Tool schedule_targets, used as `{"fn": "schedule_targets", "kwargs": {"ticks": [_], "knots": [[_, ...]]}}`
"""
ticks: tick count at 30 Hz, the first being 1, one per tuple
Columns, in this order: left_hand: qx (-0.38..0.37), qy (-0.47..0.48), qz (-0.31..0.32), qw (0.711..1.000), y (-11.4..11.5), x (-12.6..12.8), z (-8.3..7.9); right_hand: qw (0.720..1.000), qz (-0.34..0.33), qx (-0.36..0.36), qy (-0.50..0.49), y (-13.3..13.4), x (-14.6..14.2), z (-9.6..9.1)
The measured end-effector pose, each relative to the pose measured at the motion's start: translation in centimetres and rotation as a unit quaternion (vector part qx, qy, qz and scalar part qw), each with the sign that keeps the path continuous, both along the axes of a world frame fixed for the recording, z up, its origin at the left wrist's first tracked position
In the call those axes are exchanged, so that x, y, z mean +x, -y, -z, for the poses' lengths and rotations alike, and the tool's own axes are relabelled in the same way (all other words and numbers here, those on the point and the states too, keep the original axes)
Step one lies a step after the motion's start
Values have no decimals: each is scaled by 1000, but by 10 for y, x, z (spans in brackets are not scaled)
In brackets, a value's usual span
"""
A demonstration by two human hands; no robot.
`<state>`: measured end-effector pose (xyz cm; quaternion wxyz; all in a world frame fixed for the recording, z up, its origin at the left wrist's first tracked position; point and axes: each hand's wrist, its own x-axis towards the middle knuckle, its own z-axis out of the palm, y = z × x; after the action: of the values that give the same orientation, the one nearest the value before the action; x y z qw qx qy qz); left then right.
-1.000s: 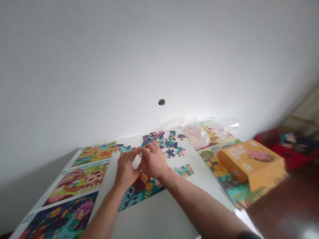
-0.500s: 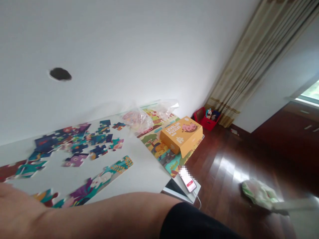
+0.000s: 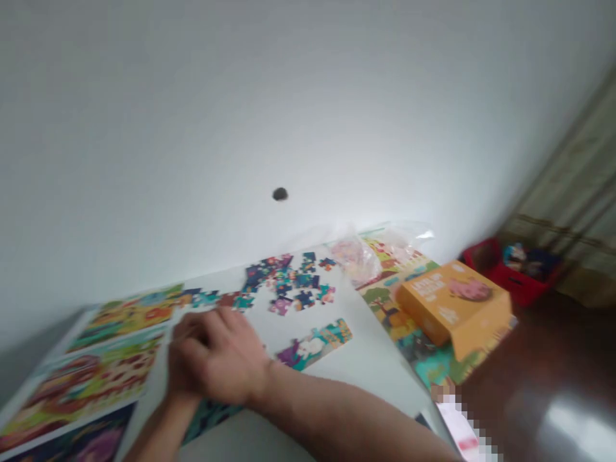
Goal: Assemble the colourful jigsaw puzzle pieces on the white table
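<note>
Pale wall [image 3: 144, 128] behind a white bench [image 3: 366, 385] strewn with jigsaw pieces [image 3: 289, 285]

Clock directions run from the hands, with twelve toward the wall. The right hand [image 3: 216, 359] lies across the left hand [image 3: 183, 378], the two pressed together; blur and overlap hide whether either holds a piece. Beneath them sits a teal jigsaw section [image 3: 209, 417]. A row of joined pieces [image 3: 226, 299] lies just beyond the hands at twelve, and the loose pieces scatter around one o'clock, near a purple-and-teal strip [image 3: 312, 344] at three. Printed puzzle sheets [image 3: 120, 314] line the bench at nine. Farther out at three, an orange puzzle box [image 3: 452, 301] sits on a picture mat [image 3: 385, 298] beside a clear plastic bag [image 3: 356, 260]. Beyond them, a red crate [image 3: 510, 269] stands near the wooden floor's [image 3: 543, 404] far edge.
</note>
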<state>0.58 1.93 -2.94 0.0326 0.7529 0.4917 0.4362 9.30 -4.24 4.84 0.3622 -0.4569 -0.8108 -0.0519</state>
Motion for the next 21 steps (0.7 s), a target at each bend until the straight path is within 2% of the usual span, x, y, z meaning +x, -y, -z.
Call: {"fn": "schedule_targets", "kwargs": {"ticks": [2, 3, 7, 15, 21], "knots": [[24, 12, -37, 999, 0, -28, -7, 997, -63, 25, -26, -11, 2, 13], [20, 26, -29, 999, 1, -35, -9, 995, -87, 33, -38, -14, 2, 21], [-3, 83, 13, 996, 4, -30, -8, 991, -108, 31, -78, -14, 1, 44], [-8, 161, 15, 987, 6, -20, -8, 976, -160, 40, -141, -17, 8, 43], [43, 54, -2, 998, 12, -26, -11, 969, -173, 44, -168, -17, 11, 44]]}}
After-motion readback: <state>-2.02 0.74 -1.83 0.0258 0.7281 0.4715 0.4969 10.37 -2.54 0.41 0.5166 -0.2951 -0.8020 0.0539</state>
